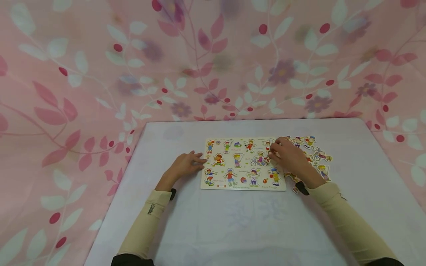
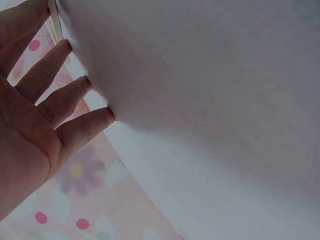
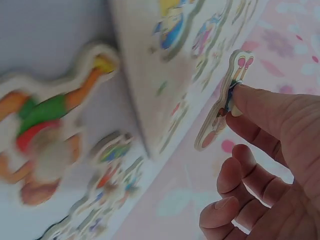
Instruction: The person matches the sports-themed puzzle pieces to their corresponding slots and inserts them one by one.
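Observation:
A pale wooden puzzle board [image 1: 226, 162] with colourful figures of children at sports lies on the white table. My left hand [image 1: 186, 164] rests at its left edge, fingers spread; in the left wrist view the fingertips [image 2: 109, 116] press on the white cloth and the thumb side meets the board's edge. Over the board's upper right corner is my right hand [image 1: 290, 155]. Its thumb and index finger pinch a flat wooden puzzle piece [image 3: 229, 95], seen nearly edge-on above the board in the right wrist view. The other fingers curl loosely below.
Several loose puzzle pieces [image 1: 322, 155] lie spread right of the board, partly under my right forearm. One with green shorts [image 3: 42, 112] shows large in the right wrist view. A pink floral cloth [image 1: 213, 66] hangs behind the white table [image 1: 233, 221].

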A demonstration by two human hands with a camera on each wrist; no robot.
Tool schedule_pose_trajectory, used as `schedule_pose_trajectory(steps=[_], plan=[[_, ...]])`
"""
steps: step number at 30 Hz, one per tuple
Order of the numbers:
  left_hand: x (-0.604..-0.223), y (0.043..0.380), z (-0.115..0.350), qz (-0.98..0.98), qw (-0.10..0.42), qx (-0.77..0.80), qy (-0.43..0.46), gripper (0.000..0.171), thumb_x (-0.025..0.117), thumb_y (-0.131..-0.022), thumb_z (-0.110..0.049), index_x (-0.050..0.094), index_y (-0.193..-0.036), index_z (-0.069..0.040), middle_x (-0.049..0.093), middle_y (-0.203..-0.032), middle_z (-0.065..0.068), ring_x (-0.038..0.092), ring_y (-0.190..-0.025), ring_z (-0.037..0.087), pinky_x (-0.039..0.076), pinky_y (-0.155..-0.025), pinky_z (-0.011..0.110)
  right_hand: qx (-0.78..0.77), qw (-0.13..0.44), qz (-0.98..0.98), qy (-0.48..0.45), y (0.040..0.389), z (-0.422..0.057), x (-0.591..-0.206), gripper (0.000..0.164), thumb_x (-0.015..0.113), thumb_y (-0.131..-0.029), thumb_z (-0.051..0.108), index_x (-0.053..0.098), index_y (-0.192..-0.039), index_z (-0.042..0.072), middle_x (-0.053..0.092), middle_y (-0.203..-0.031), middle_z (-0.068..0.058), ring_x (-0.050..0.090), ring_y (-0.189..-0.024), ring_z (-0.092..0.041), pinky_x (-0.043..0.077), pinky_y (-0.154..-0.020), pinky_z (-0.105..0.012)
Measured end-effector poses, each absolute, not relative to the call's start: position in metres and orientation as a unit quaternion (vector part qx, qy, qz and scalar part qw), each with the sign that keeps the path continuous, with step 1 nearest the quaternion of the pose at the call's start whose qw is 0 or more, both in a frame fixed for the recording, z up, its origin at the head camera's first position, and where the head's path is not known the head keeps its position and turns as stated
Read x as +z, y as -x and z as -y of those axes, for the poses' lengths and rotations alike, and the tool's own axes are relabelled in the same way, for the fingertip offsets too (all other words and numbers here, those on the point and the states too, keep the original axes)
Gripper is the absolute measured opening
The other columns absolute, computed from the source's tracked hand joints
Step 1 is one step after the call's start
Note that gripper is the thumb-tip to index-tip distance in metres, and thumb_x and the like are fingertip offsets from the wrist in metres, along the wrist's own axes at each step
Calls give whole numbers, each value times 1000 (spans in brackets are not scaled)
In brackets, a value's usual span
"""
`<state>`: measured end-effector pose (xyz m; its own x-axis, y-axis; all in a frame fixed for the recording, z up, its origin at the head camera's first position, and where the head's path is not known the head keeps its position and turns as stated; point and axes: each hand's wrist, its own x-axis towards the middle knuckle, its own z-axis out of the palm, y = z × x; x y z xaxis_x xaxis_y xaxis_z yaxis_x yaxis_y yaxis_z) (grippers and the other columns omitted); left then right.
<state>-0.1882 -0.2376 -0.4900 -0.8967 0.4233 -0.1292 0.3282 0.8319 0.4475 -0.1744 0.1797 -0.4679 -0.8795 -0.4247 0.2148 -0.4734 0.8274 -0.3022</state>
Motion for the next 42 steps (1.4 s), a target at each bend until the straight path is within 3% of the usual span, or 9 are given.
schedule_pose_trajectory(steps=[12, 22, 42], plan=[[-493, 192, 235, -947, 103, 221, -211, 34, 75, -89, -29, 71, -122, -22, 54, -140, 5, 38, -138, 38, 30, -111, 54, 182, 32, 949, -256, 202, -127, -466, 14, 71, -93, 25, 66, -101, 16, 52, -110, -6, 50, -82, -21, 45, -57, -34], [-492, 188, 229, -946, 109, 230, -201, 33, 75, -89, -29, 71, -121, -22, 54, -140, 5, 37, -139, 38, 29, -112, 54, 202, 36, 936, -287, 215, -85, -475, 16, 70, -93, 22, 66, -107, 14, 53, -107, -5, 49, -76, -18, 43, -54, -31], [-491, 188, 231, -949, 106, 211, -209, 32, 74, -90, -30, 71, -122, -24, 55, -140, 4, 38, -138, 39, 31, -110, 55, 211, -3, 926, -313, 246, -20, -483, 14, 64, -97, 26, 65, -108, 16, 52, -105, -5, 53, -78, -17, 47, -61, -32]])
